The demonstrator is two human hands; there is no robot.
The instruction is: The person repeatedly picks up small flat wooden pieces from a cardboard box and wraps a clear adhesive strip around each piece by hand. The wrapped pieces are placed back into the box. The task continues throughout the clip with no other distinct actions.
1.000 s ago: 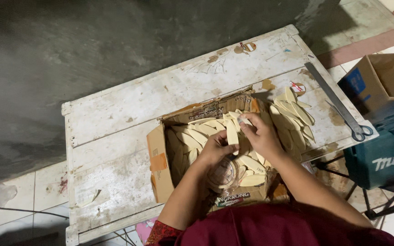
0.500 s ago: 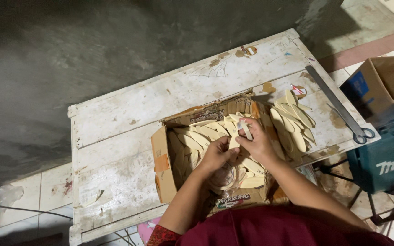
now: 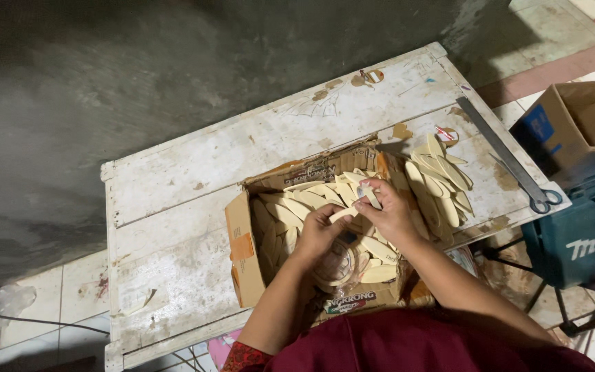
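My left hand (image 3: pixel 318 231) and my right hand (image 3: pixel 388 213) meet above a shallow cardboard box (image 3: pixel 244 255) full of pale, leaf-shaped wooden pieces (image 3: pixel 290 210). Together they pinch one small pale wooden piece (image 3: pixel 352 207), the right hand's fingers at its upper end, the left hand's fingertips at its lower end. A roll of clear tape (image 3: pixel 337 265) lies in the box just under my left wrist. A loose heap of the same pale pieces (image 3: pixel 442 179) rests on the table to the right of the box.
The box sits on a worn white wooden table (image 3: pixel 187 172). A long metal ruler (image 3: pixel 494 141) and scissor handles (image 3: pixel 544 201) lie along its right edge. An open cardboard box (image 3: pixel 583 120) and a teal tool case (image 3: pixel 576 238) stand on the right. A grey wall is behind.
The view has shifted slightly. My hands stay together over the box; the piece that stood upright in my right hand now lies lower, pinched between both hands.
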